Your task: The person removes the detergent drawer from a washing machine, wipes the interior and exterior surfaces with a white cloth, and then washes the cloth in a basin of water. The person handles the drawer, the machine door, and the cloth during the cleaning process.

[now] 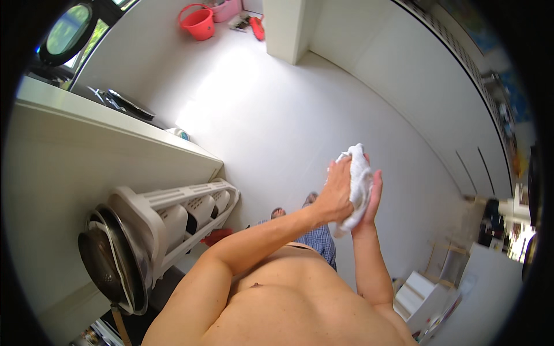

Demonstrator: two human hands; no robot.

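Note:
A crumpled white cloth (360,181) is pressed between my two hands, out in front of my body and above the pale floor. My left hand (339,190) lies over the cloth's near side, its arm reaching across my chest. On the cloth's other side is my right hand (372,197), with its fingers pointing up. Parts of both hands' fingers are hidden behind the cloth. A loose end of the cloth hangs below the palms.
A plastic shelf rack (173,194) stands at the left, with metal pans (101,259) at its near end. A red bucket (198,24) stands on the floor at the far wall, near a white pillar (283,30). Long white cabinets (389,56) run along the right.

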